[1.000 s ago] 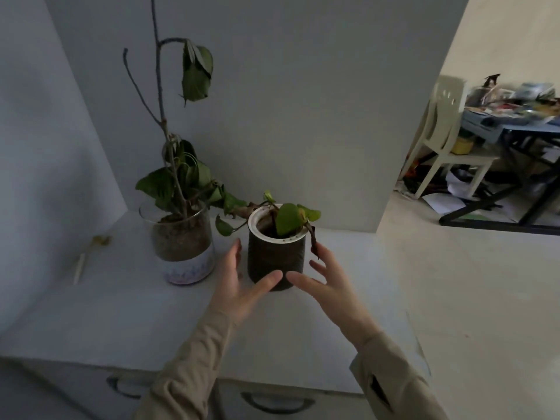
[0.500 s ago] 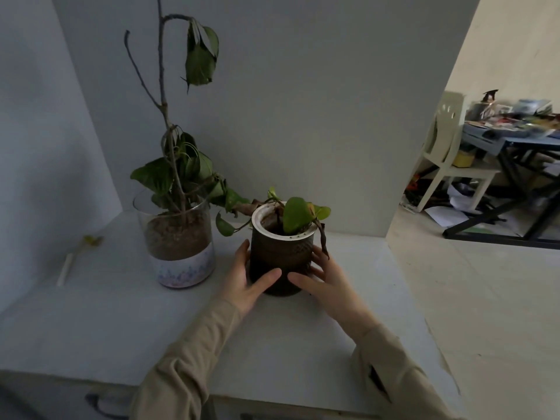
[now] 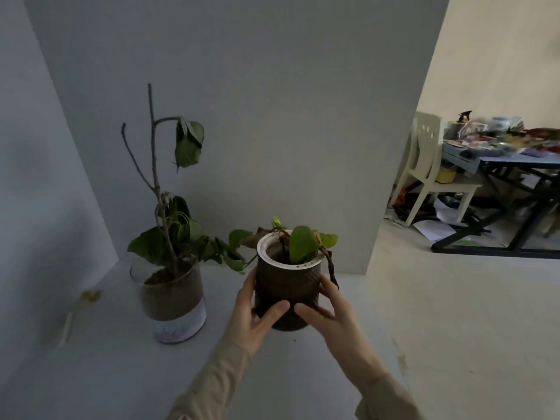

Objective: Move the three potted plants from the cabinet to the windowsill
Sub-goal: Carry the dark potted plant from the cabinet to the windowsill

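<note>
Both hands, left [image 3: 254, 319] and right [image 3: 330, 321], clasped dark pot [image 3: 287, 291], fingers wrapped round sides (pot seemingly just off surface [image 3: 106, 374]). Glass pot [image 3: 172, 301] stood left, apart.

Both hands, left hand [image 3: 253, 318] and right hand [image 3: 328, 313], clasp the dark pot [image 3: 286, 286] over the cabinet [image 3: 121, 374]. A glass pot [image 3: 172, 301] stands at its 9 o'clock.

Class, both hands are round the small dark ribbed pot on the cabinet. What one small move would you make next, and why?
Probably lift the small dark ribbed pot straight up. The left hand and right hand already clasp its sides, so the grip looks set. A trailing leaf reaches toward the glass jar plant, so rising before turning away should avoid snagging.
</note>
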